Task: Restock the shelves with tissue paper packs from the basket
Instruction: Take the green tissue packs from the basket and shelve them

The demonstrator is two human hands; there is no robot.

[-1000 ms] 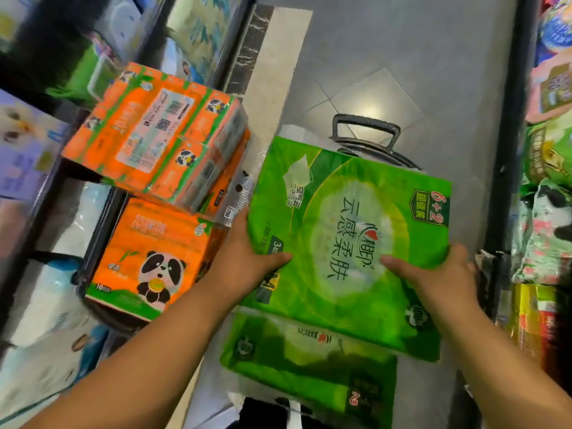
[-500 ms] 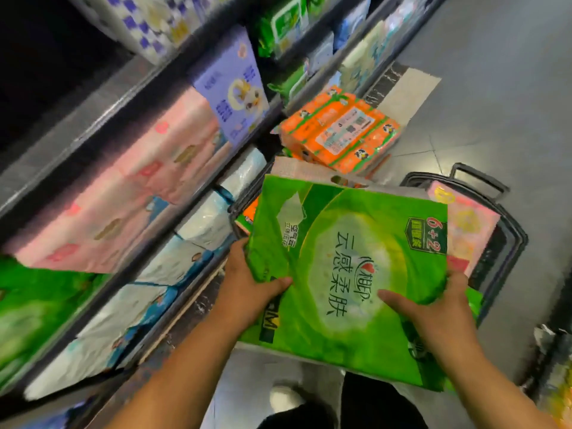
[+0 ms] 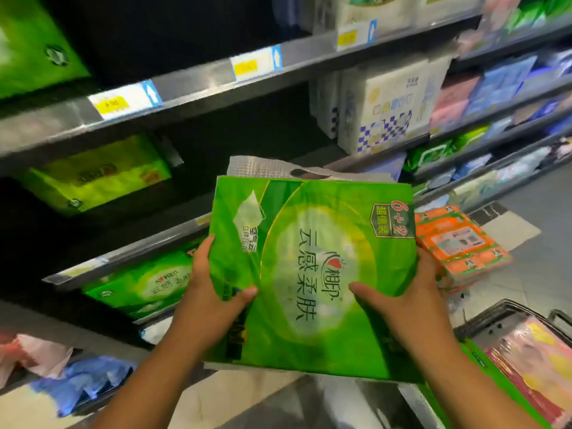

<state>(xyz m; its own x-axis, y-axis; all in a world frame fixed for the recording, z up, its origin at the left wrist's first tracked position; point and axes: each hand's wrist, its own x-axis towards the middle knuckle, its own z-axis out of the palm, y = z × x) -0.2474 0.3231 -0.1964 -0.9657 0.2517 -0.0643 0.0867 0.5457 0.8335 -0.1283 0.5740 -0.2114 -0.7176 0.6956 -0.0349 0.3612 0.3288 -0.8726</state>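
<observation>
Shelving [image 3: 192, 88] fills the left and far side of the view, and its tiers are only partly stocked. The shelved green packs [image 3: 136, 283] on a low tier match the one being carried, and dark gaps show above and beside them, so there looks to be room to fill.

The green tissue pack [image 3: 309, 274] is held in the air in front of those tiers with its printed face to the camera. It touches no shelf, so it is out of the basket but not yet placed.

The basket [image 3: 495, 317] stands on the floor [image 3: 541, 267] at lower right. It holds a pink-and-red pack [image 3: 532, 366], and a green strip beside that may be another pack. I judge that several more trips remain.

Orange packs [image 3: 458, 243] lie stacked on the floor beyond the basket.

The left hand [image 3: 213, 292] grips the held pack's left edge with the thumb across the front. The right hand [image 3: 411, 298] clasps the right edge the same way.
</observation>
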